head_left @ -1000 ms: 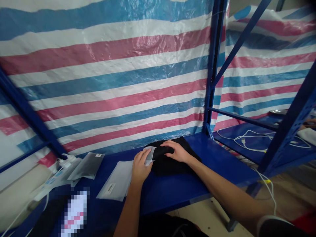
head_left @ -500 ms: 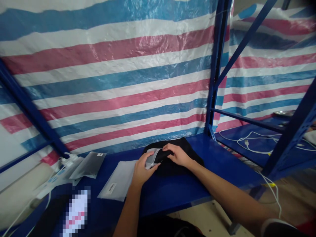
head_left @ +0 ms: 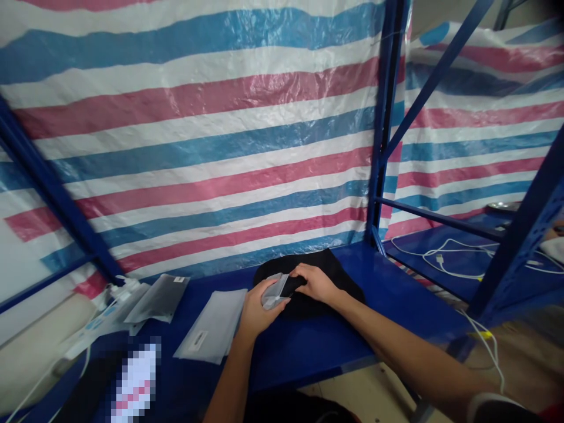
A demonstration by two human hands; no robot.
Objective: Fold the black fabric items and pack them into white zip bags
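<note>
My left hand (head_left: 259,310) is closed around a translucent frosted plastic bag (head_left: 274,292), its thumb and fingers spread along the bag's sides. The bag's mouth faces right. My right hand (head_left: 315,282) pinches a folded black cloth (head_left: 291,286) at that mouth; how far the cloth reaches inside is hard to see. Beneath both hands a larger piece of black fabric (head_left: 339,273) lies on the blue shelf (head_left: 304,358). Left of my left hand lie flat frosted bags (head_left: 215,320) with a barcode label.
Filled frosted bags (head_left: 161,296) lie at the left beside a white power strip (head_left: 90,332). Blue metal posts (head_left: 383,117) frame the shelf, with a striped plastic sheet (head_left: 220,176) behind. White cables (head_left: 449,264) lie on the right-hand shelf.
My right hand stays at the bag's mouth with the black cloth, its fingers slightly shifted. The bag in my left hand has tilted a little. The view has moved slightly.
</note>
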